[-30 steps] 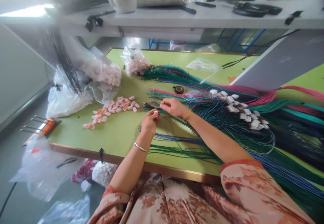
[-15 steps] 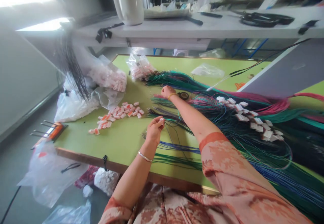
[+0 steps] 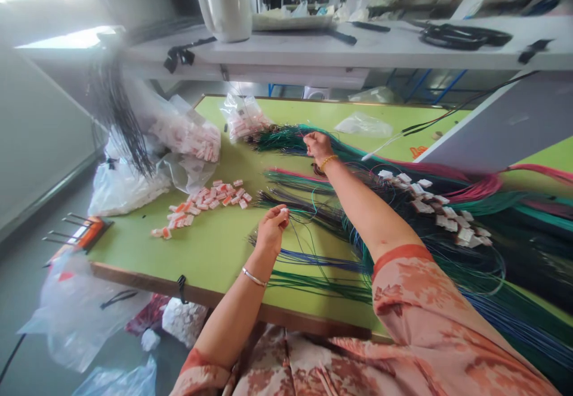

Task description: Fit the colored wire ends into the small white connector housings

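My left hand (image 3: 271, 226) is closed in a pinch on a small white connector (image 3: 285, 210), with a few thin green and dark wires trailing off to the right. Farther back, my right hand (image 3: 319, 146) hovers over the front of a dark green wire bundle (image 3: 282, 139), thumb and fingers pressed together. Whatever is between those fingertips is too small to make out. Between the hands lie a pink and green wire bundle (image 3: 293, 177) and a dark wire bundle (image 3: 286, 202). Left of them, loose white and orange connectors (image 3: 215, 196) are scattered on the green tabletop (image 3: 215, 246).
Blue wires (image 3: 317, 260) and green wires (image 3: 313, 282) run along the near side. White connectors (image 3: 441, 211) sit on the wires at right. Bags of connectors (image 3: 188, 133) stand at back left. A shelf (image 3: 286, 55) crosses above the table; a pronged orange holder (image 3: 85, 235) is at the left corner.
My right hand has moved back and to the right, from the pink and green bundle to the dark green one. My left hand stays nearly in place, still holding the connector.
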`<state>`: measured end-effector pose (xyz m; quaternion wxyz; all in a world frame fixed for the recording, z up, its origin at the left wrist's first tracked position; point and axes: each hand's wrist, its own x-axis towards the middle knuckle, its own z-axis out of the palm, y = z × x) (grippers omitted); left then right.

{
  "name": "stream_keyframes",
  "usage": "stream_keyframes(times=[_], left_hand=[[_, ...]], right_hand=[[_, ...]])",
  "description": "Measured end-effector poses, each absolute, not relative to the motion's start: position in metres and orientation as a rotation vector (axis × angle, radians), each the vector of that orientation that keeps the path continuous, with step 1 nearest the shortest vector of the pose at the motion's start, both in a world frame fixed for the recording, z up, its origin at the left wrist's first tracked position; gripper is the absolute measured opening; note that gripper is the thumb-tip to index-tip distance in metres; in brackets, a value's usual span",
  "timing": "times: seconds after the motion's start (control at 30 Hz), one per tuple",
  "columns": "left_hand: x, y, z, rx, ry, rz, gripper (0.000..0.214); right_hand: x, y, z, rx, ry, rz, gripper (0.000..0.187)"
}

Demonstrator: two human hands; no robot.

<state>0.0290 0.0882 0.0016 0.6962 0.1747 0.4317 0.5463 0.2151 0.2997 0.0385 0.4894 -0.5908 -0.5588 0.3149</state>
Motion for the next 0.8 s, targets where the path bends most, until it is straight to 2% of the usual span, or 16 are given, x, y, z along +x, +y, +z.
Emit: stream_keyframes(times=[0.1,0.33,0.5,0.8], left_hand=[[0.030,0.089,0.000,0.391,0.963,1.217,0.025],[0.031,0.093,0.000,0.373,0.947,1.243,0.026],[0.037,0.105,0.011,0.356,0.940,1.227,0.022],[0.053,0.127,0.015,0.310,0.921,1.210,0.020]], right_hand=[[0.216,0.286,0.049,-1.317,-1.279,0.796,0.012],[0.206,0.232,0.047,-1.117,-1.714,0.794,0.021],[0.200,0.197,0.040,-1.101,-1.819,0.885,0.026],[0.205,0.168,0.040,-1.097,-1.891,0.935,0.019]])
